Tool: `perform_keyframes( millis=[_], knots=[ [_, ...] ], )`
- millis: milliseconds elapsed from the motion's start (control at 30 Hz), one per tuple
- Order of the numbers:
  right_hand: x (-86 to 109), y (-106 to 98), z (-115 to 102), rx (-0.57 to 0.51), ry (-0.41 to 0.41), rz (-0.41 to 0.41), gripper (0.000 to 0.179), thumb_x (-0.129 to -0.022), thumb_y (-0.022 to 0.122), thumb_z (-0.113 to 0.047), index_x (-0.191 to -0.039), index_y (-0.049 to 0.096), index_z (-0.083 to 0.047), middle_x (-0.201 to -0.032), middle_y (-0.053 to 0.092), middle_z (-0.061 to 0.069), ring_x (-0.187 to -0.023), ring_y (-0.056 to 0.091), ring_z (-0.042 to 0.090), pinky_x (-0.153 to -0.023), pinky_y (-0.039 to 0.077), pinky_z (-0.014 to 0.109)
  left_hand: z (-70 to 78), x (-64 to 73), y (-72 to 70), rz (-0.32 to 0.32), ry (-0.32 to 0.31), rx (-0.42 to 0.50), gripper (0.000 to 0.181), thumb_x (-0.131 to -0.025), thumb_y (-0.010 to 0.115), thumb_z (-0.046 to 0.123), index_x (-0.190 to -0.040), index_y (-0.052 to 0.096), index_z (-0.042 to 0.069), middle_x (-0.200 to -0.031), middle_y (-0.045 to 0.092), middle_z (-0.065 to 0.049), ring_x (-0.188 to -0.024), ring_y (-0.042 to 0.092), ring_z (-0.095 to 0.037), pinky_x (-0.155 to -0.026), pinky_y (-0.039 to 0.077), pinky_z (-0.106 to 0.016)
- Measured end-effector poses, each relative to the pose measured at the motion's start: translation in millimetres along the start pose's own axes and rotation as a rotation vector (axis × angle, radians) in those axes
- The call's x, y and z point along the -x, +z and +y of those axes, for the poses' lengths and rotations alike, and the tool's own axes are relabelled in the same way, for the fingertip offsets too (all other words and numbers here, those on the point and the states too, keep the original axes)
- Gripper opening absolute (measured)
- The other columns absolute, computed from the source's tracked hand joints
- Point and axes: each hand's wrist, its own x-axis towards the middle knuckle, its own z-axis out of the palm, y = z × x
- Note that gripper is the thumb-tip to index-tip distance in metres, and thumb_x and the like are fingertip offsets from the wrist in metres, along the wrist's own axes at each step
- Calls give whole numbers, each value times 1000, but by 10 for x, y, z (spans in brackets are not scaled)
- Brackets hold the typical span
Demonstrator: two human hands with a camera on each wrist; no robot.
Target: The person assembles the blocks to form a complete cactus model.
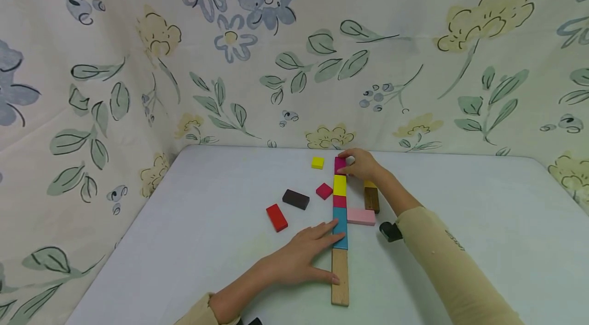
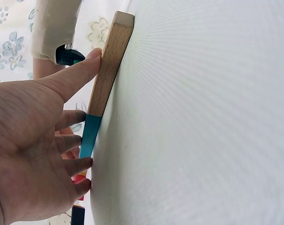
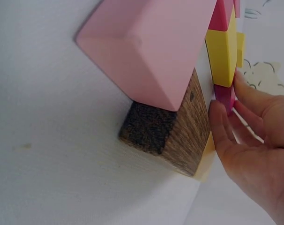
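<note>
A straight row of blocks runs away from me across the table. A plain wooden block (image 1: 340, 293) lies nearest, followed by a blue block (image 1: 341, 243), a small red block (image 1: 339, 202), a yellow block (image 1: 339, 185) and a magenta block (image 1: 339, 162) at the far end. My left hand (image 1: 299, 257) has its fingers spread, with fingertips on the blue block and the thumb on the wooden one. At the far end my right hand (image 1: 362, 164) pinches the magenta block between thumb and fingers. In the right wrist view that magenta block (image 3: 224, 97) sits against the yellow block's end.
Right of the row lie a pink block (image 1: 361, 216), a brown block (image 1: 371, 200) and a yellow piece (image 1: 369, 184). To the left are a red block (image 1: 276, 217), a dark block (image 1: 296, 199), a small red block (image 1: 324, 191) and a small yellow block (image 1: 317, 162).
</note>
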Motion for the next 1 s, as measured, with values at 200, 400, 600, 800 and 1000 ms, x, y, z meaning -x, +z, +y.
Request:
perform_keyframes(
  millis=[200,400,600,800,1000],
  knots=[
    [3,-3,5,4,-9,-10,53,-101,72,-13,-150,55,0,-153,50,26,-121,55,37,-103,58,44,-3,-1,1,6,-2,-13,84,-96,74,51,-167,35,27,-178,17,4,-162,21,-21,-129,25,-52],
    [-1,1,17,13,-17,-16,53,-101,71,-13,-149,55,1,-153,50,26,-129,51,40,-107,55,47,8,3,-4,4,-3,-13,84,-96,74,50,-167,35,27,-178,17,4,-162,21,-21,-129,26,-53],
    [13,2,4,14,-18,-20,53,-101,72,-13,-149,55,1,-152,51,26,-132,51,41,-110,53,49,16,9,-7,4,-5,-9,84,-96,74,51,-167,35,27,-177,18,4,-162,21,-21,-129,26,-53],
    [8,-9,-1,20,-25,-19,53,-101,72,-13,-149,56,2,-152,51,27,-133,50,41,-110,54,48,11,6,-6,5,-3,-18,84,-96,74,51,-167,35,27,-178,17,4,-162,21,-21,-129,26,-53],
    [24,-12,-16,18,-27,-19,52,-100,72,-11,-148,56,2,-151,52,26,-131,52,40,-108,55,47,7,6,-5,8,1,-13,84,-96,74,51,-167,35,26,-177,18,4,-162,21,-21,-130,25,-52]
  ],
)
